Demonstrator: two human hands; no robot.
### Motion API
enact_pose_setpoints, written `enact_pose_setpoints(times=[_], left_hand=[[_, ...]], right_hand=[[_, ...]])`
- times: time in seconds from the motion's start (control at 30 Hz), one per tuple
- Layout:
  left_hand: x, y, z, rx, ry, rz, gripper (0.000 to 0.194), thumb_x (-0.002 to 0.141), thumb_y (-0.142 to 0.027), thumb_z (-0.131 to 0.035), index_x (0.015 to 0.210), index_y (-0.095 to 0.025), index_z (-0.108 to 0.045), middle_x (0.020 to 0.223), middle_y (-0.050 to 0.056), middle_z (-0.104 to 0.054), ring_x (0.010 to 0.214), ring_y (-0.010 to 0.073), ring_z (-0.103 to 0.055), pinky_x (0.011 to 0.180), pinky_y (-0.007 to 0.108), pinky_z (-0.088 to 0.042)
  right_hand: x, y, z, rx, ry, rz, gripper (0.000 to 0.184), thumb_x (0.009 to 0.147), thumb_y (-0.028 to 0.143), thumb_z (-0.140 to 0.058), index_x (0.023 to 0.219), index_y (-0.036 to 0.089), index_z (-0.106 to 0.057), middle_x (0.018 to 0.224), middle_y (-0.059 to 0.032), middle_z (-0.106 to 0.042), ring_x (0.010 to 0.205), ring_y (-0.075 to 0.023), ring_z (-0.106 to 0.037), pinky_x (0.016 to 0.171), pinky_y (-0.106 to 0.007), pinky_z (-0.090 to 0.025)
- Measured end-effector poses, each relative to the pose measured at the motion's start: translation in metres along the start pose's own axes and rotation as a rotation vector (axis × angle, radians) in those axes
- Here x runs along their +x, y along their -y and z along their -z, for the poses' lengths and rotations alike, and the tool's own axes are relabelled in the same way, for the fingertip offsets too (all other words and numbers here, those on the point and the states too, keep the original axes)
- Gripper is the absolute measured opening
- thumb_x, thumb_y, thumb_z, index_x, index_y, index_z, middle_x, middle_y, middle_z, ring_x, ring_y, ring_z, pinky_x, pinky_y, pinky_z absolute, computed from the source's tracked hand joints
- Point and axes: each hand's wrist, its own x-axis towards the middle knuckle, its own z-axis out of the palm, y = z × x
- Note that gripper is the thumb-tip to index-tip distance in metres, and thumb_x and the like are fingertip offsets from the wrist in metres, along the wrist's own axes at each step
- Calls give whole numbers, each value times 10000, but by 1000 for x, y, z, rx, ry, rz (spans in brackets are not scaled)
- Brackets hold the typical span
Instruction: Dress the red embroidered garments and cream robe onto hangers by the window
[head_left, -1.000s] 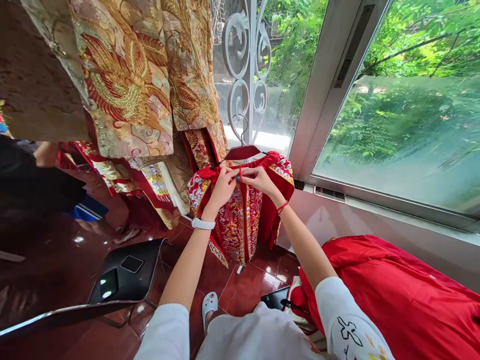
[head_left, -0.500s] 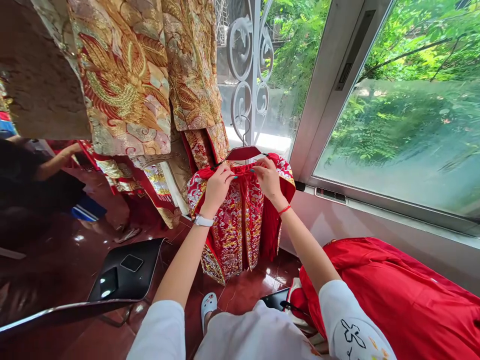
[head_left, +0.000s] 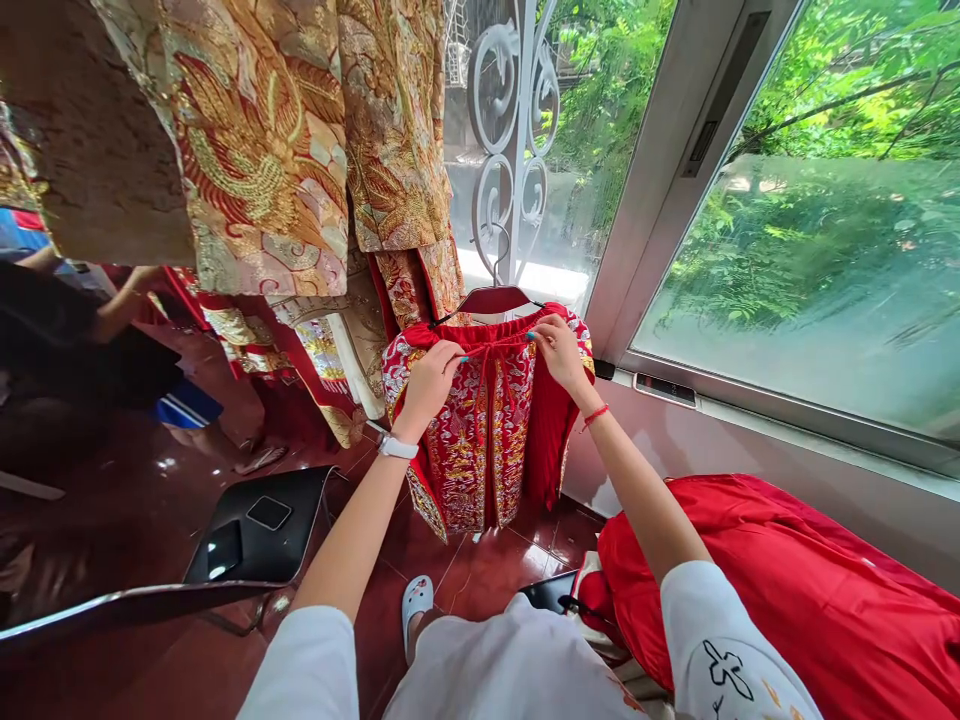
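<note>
A red skirt with gold embroidery (head_left: 487,440) hangs from a dark red hanger (head_left: 491,298), whose hook sits on the white scrolled window grille (head_left: 514,130). My left hand (head_left: 431,375) pinches the skirt's waistband at its left side. At the band's right side my right hand (head_left: 559,350) grips the cloth, fingers closed. A thin red tie stretches along the waistband between the two hands.
Gold and red embroidered garments (head_left: 262,150) hang close on the left. A black chair (head_left: 247,535) stands on the red tiled floor at lower left. Red cloth (head_left: 787,590) lies heaped at lower right under the window. Another person (head_left: 82,340) is at far left.
Both hands have moved apart from the middle of the waistband to its two sides, drawing it out wide. The view has shifted slightly.
</note>
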Motion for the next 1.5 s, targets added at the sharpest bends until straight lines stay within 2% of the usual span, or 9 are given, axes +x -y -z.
enact_pose_setpoints(times=[0.13, 0.27, 0.53, 0.67, 0.83, 0.9, 1.13, 1.33, 1.5], left_hand=[[-2, -8, -23, -633, -39, 279, 225, 872, -412, -655, 904, -211, -561, 834, 8, -602, 709, 133, -593, 657, 255, -499], [-6, -9, -28, -944, 29, 466, 379, 790, -481, -735, 868, -221, -471, 778, -40, -541, 590, 79, -533, 558, 208, -455], [-5, 5, 5, -458, 131, 329, 245, 846, -415, -663, 810, -197, -558, 685, -27, -528, 578, 107, -465, 564, 233, -394], [-9, 0, 8, -156, 101, 202, 162, 880, -357, -606, 839, -200, -603, 724, 2, -584, 688, 148, -523, 650, 258, -408], [-15, 9, -1, -555, 214, 384, 313, 866, -517, -580, 860, -207, -543, 833, 20, -620, 690, 143, -564, 642, 256, -456], [-15, 13, -3, -606, 198, 422, 330, 854, -525, -599, 822, -205, -527, 765, -3, -573, 635, 125, -522, 608, 241, -430], [-16, 3, 3, -283, 197, 272, 204, 906, -366, -582, 795, -197, -562, 683, -28, -464, 617, 127, -401, 594, 254, -324], [-23, 6, -7, -413, 234, 402, 141, 899, -332, -592, 847, -206, -558, 625, -55, -398, 536, 113, -324, 532, 247, -277], [-29, 7, -13, -469, 231, 449, 106, 906, -304, -589, 934, -202, -582, 665, -49, -442, 540, 101, -350, 529, 230, -298]], right_hand=[[-9, 9, -17, 657, 78, -289, 467, 834, 711, -560, 807, 245, -542, 856, -40, -588, 778, -185, -563, 708, -347, -529], [-10, 15, -25, 719, 102, -362, 508, 855, 744, -503, 737, 259, -408, 720, -10, -532, 674, -169, -516, 684, -341, -532], [-3, 13, 18, -428, 44, 172, 298, 1012, 411, -410, 802, 235, -528, 857, -105, -616, 941, -278, -540, 882, -440, -432], [-16, 12, 3, -162, -46, 31, 415, 1009, 559, -364, 774, 248, -506, 784, -69, -586, 821, -243, -540, 786, -399, -460], [-22, 10, -5, 478, 124, -278, 490, 898, 736, -463, 768, 264, -436, 715, 6, -509, 634, -167, -504, 610, -319, -465], [-20, 10, 5, 409, 180, -239, 453, 896, 692, -510, 776, 262, -433, 721, 14, -490, 631, -161, -476, 613, -315, -458], [-17, 24, 37, -482, 109, 182, 220, 986, 366, -462, 841, 230, -555, 916, -96, -622, 926, -268, -513, 866, -433, -445], [-39, 32, 34, -25, 279, 88, 284, 988, 465, -493, 837, 230, -545, 885, -47, -586, 821, -201, -541, 745, -342, -468], [-49, 35, 29, 0, 170, 2, 272, 975, 462, -508, 833, 237, -560, 769, -17, -547, 731, -185, -513, 709, -339, -442]])
